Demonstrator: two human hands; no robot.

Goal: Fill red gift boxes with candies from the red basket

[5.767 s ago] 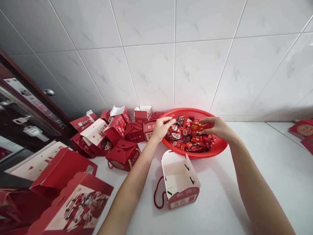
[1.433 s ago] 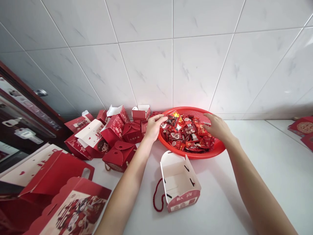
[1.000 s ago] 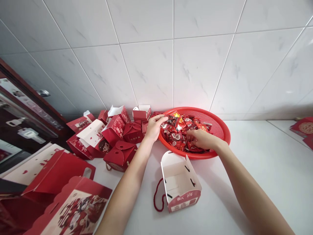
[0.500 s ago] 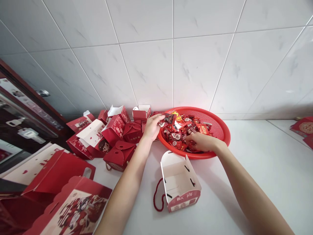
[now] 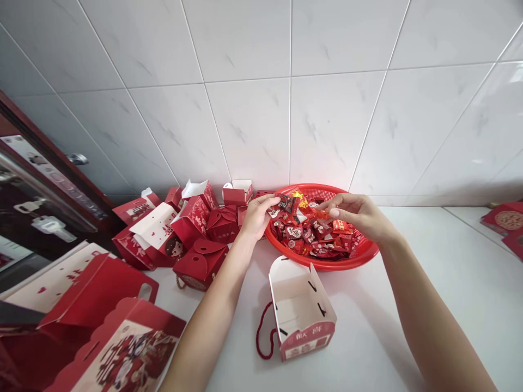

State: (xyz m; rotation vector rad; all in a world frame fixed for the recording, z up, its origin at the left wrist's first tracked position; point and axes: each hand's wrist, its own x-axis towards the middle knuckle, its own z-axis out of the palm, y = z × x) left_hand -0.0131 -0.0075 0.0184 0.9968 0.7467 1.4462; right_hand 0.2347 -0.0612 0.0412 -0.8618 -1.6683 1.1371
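Observation:
Over the left side of a red plastic basket [image 5: 363, 260], my left hand [image 5: 257, 215] is closed on several wrapped candies [image 5: 289, 203], dark red ones among them. My right hand [image 5: 363, 218] is above the right part of the basket, its fingertips pinched on a small red-wrapped candy [image 5: 322, 214]. Loose candies [image 5: 312, 233] in red and brown wrappers fill much of the basket. In front of it, between my forearms, stands an open gift box [image 5: 304, 305] with a pale inside, slots in its flaps and a dark red cord [image 5: 265, 332] at its left.
Red gift boxes [image 5: 200, 261], some folded closed and others open, crowd the left of the white counter [image 5: 359, 337]. Larger red boxes [image 5: 102, 294] lie nearer on the left, beside a dark cabinet with keys [image 5: 53, 227]. Red packaging [image 5: 506, 220] sits far right; a tiled wall stands behind.
My right hand has risen out of the candies, a red-wrapped one now at its fingertips. My left hand stays over the basket's left side with its candies. The view has tilted slightly.

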